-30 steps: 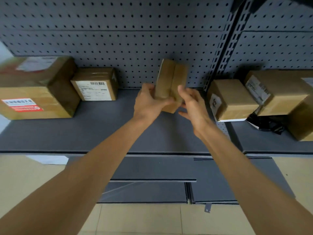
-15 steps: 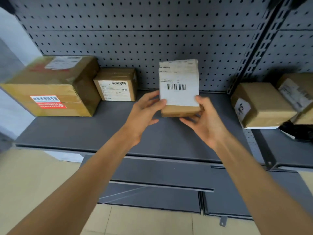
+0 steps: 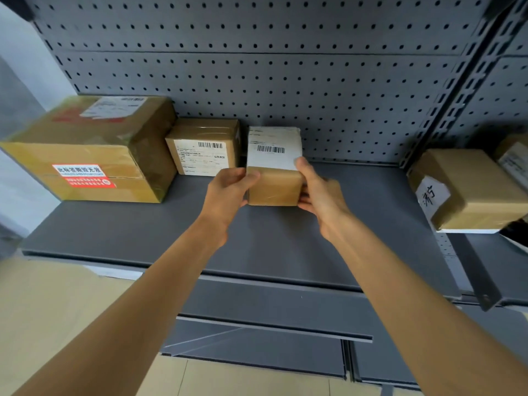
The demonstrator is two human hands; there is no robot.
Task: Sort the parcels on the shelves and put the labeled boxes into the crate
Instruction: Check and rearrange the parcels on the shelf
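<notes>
Box (image 3: 274, 167) squeezed between both hands, left (image 3: 228, 192) and right (image 3: 320, 195) | just beside barcode parcel (image 3: 204, 147) | shelf (image 3: 357, 224) bare rightward

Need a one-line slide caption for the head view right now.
Both hands, left hand and right hand, hold a small barcode-labelled box at the grey shelf.

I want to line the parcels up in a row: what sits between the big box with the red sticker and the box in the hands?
In the head view, one smaller labeled box, barcode facing forward.
</notes>
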